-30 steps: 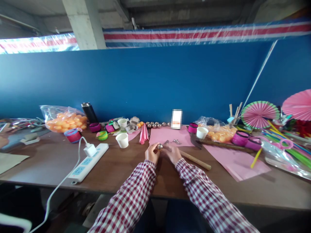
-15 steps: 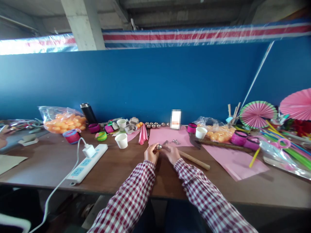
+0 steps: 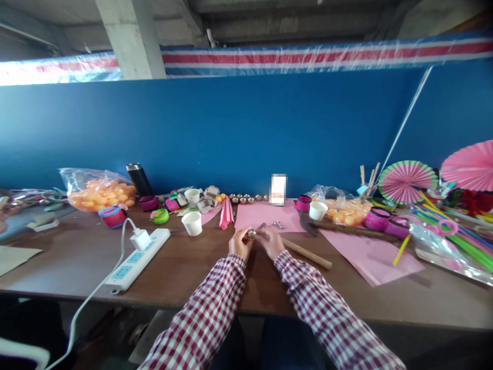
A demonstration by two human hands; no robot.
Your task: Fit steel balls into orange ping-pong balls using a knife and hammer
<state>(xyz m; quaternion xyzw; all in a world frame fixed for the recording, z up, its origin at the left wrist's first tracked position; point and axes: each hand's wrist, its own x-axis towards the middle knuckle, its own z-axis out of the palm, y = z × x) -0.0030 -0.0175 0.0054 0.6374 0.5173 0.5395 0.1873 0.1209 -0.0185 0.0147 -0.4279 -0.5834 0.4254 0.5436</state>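
Observation:
My left hand (image 3: pixel 240 243) is closed round a small shiny metal ball (image 3: pixel 251 233) above the brown table. Close on its right, my right hand (image 3: pixel 271 242) has its fingers bent together near the ball; what they hold, if anything, is too small to tell. A wooden handle (image 3: pixel 308 254) lies on the table and runs partly behind my right hand. Small silver pieces (image 3: pixel 278 225) rest on a pink sheet (image 3: pixel 254 215) just beyond my hands. Several more metal balls (image 3: pixel 246 198) stand in a row behind the sheet.
White paper cups (image 3: pixel 191 224) stand left and right of the pink sheet. A white power strip (image 3: pixel 138 261) with a plug lies at the left. Bags of orange balls (image 3: pixel 103 195), pink fans (image 3: pixel 408 181) and a dark bottle (image 3: pixel 138 179) line the back. At the far left edge, another person's hand shows.

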